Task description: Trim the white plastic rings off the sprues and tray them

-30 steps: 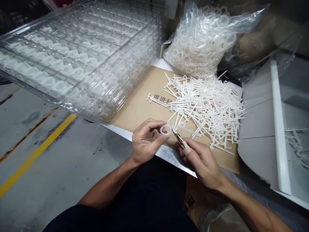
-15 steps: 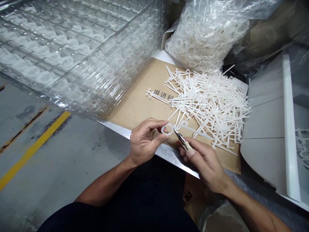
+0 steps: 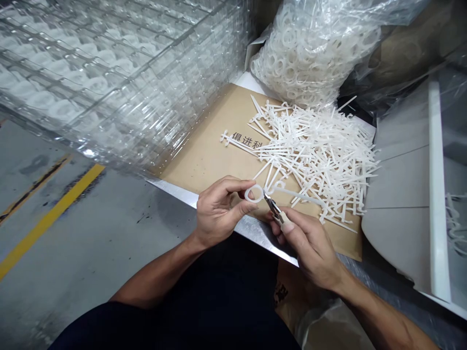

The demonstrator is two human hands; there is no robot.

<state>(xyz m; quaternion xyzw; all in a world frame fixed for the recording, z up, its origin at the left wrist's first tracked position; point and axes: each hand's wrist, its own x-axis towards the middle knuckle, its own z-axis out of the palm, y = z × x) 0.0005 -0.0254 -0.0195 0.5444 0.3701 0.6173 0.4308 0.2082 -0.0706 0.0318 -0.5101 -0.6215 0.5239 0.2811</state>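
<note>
Pinching the white plastic ring by its edge, the left hand has it right beside the tips of the nippers, handles clasped in the right hand; blade contact is hard to make out. Beyond both grips, white plastic sprues lie heaped on brown cardboard.

The round, whitish ring is pinched at its left side in the left hand. The metal, pale-handled cutters slant in the right hand, tips at the ring's right side.
</note>
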